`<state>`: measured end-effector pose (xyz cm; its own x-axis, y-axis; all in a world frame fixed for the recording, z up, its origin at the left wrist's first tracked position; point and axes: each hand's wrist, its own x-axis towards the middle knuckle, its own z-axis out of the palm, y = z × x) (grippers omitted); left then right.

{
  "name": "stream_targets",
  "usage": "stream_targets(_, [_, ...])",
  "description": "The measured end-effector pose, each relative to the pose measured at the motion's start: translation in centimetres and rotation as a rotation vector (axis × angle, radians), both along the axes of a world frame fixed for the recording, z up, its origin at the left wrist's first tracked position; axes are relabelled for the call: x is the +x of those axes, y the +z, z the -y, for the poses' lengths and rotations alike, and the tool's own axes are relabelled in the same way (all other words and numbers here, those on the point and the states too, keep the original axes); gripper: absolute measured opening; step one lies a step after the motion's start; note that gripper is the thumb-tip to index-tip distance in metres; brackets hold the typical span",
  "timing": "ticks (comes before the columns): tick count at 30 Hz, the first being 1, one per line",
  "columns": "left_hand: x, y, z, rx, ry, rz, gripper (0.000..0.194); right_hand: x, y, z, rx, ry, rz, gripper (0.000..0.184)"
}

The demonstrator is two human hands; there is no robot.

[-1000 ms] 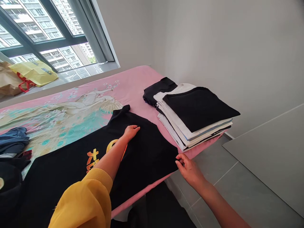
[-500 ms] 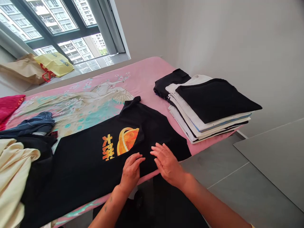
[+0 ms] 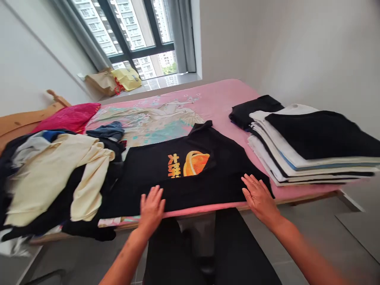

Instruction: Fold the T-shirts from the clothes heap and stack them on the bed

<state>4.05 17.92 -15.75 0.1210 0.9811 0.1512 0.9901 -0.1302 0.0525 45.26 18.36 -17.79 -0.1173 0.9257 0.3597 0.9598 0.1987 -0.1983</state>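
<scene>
Beside one window [image 3: 130, 53] and a sill [image 3: 166, 80] with two bags [image 3: 127, 79], the bed [image 3: 227, 93] bears one black shirt [image 3: 192, 188] along its near edge, left hand [image 3: 152, 208] and right hand [image 3: 260, 197] released, fingers spread over it.

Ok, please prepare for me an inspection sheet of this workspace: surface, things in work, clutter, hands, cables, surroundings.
Surface: pink patterned bed sheet.
Job's things: black shirt spread out, a fold partly covering its orange-yellow print; folded stack at the right.
Clutter: loose clothes heap at the left; magenta fabric behind it.
Grippers: bare hands; left hand and right hand both open over the shirt's near side.
Cables: nothing seen.
Surroundings: window, grey curtain, paper bag and yellow bag below the window.
</scene>
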Motion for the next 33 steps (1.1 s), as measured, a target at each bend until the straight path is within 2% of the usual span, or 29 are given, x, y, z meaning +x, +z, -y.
stream_targets(3, [5.1, 0.2, 0.2, -0.075, -0.268, 0.091, 0.047, -6.4, 0.6, -0.6, 0.029, 0.213, -0.020, 0.043])
stream_targets(5, [5.2, -0.2, 0.0, -0.125, -0.279, 0.107, 0.050, -9.0, -0.3, -1.1, 0.038, 0.331, 0.021, 0.043])
stream_targets(7, [2.0, -0.5, -0.1, -0.162, -0.139, 0.085, 0.053, -9.9, -1.7, -1.7, 0.047, 0.385, 0.075, 0.044])
stream_targets(10, [-6.9, -0.3, 0.0, -0.180, 0.203, 0.013, 0.058, -9.4, -3.7, -2.2, 0.057, 0.382, 0.131, 0.047])
stream_targets(12, [-12.6, 0.3, 0.2, -0.158, 0.412, -0.035, 0.059, -9.0, -4.3, -2.2, 0.061, 0.369, 0.151, 0.048])
stream_targets(14, [-16.2, 0.9, 0.3, -0.123, 0.532, -0.064, 0.058, -8.9, -4.5, -2.1, 0.069, 0.366, 0.164, 0.048])
stream_targets(15, [-16.9, 1.2, 0.2, -0.104, 0.565, -0.071, 0.056, -9.0, -4.6, -2.0, 0.072, 0.368, 0.168, 0.048])
stream_targets(17, [-16.6, 1.5, 0.0, -0.057, 0.540, -0.079, 0.052, -9.2, -4.7, -2.0, 0.077, 0.371, 0.172, 0.049])
stream_targets(21, [-13.6, 0.9, -0.7, -0.054, 0.195, -0.070, 0.050, -9.3, -4.8, -2.2, 0.066, 0.362, 0.169, 0.049])
stream_targets(22, [-13.3, 0.6, -0.9, -0.086, 0.158, -0.058, 0.053, -9.3, -4.7, -2.3, 0.055, 0.359, 0.169, 0.049])
stream_targets(23, [-13.3, 0.3, -1.2, -0.119, 0.172, -0.046, 0.056, -9.3, -4.6, -2.3, 0.041, 0.357, 0.170, 0.049])
stream_targets(26, [-14.1, -0.7, -2.4, -0.157, 0.325, -0.038, 0.065, -9.4, -4.2, -2.3, -0.010, 0.350, 0.168, 0.049])
stream_targets(29, [-13.3, -0.9, -4.0, -0.086, 0.375, -0.041, 0.057, -9.6, -3.2, -2.5, -0.067, 0.334, 0.157, 0.050])
stream_targets(31, [-10.9, -0.5, -4.9, -0.018, 0.285, 0.022, 0.049, -9.6, -2.1, -2.8, -0.119, 0.341, 0.139, 0.050])
stream_targets(33, [-7.0, 0.4, -5.8, 0.019, 0.096, 0.145, 0.045, -9.3, -0.7, -3.4, -0.175, 0.395, 0.111, 0.050])
